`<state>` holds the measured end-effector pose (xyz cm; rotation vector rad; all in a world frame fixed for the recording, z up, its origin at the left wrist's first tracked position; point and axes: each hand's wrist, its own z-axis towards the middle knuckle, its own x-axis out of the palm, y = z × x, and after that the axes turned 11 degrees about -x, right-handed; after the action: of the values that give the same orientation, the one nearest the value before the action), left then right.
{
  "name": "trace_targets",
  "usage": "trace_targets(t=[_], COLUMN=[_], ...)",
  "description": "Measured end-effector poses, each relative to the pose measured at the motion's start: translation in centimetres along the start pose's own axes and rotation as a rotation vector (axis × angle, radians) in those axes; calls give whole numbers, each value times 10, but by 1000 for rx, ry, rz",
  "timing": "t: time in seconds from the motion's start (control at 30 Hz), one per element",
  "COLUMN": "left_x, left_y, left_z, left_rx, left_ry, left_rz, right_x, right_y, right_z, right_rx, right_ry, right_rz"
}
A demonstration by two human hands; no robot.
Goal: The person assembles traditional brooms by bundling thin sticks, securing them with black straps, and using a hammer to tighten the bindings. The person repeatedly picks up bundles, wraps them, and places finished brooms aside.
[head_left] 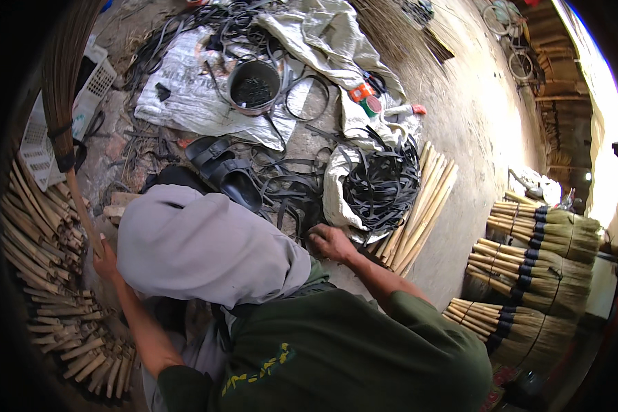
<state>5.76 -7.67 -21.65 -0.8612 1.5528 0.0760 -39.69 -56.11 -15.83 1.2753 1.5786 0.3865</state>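
Observation:
My left hand (pixel 104 261) is closed around the pale handle of a broom (pixel 63 117), which stands upright at the left with its brown bristles on top and a dark binding below them. My right hand (pixel 331 243) is low with curled fingers, beside black strips (pixel 288 187) strewn over the ground. Whatever those fingers may hold is hidden. Just beyond that hand is an opened white sack (pixel 336 189) full of tangled black strips (pixel 381 180). Grey cloth (pixel 206 244) covers the middle, with a black sandal (pixel 228 175) past it.
Wooden sticks (pixel 422 206) lie beside the sack; more sticks (pixel 82 336) fan out at lower left. Tied broom bundles (pixel 539 275) line the right. Ahead are a metal pot (pixel 255 86) and white sheeting (pixel 178 96). A white plastic crate (pixel 38 147) sits behind the broom.

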Motion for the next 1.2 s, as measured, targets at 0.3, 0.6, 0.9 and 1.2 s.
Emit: trace_targets(t=[0.3,0.6,0.9,1.2], left_x=[-7,-3,-5,0], left_y=[-14,-3,-18,-34], left_z=[-19,-16,-48,-13], left_rx=[153,238,118,-32], left_ry=[112,215,116,-102], left_rz=[-240,-465,-164,121], right_x=[-37,-9,-119,-223], right_y=[-76,-68,-4,-99], right_z=[-14,33,118,318], right_rx=[166,403,-128,-122], right_ry=[-425,-58,-666,-980], right_rz=[-466,-480,-507,-333])
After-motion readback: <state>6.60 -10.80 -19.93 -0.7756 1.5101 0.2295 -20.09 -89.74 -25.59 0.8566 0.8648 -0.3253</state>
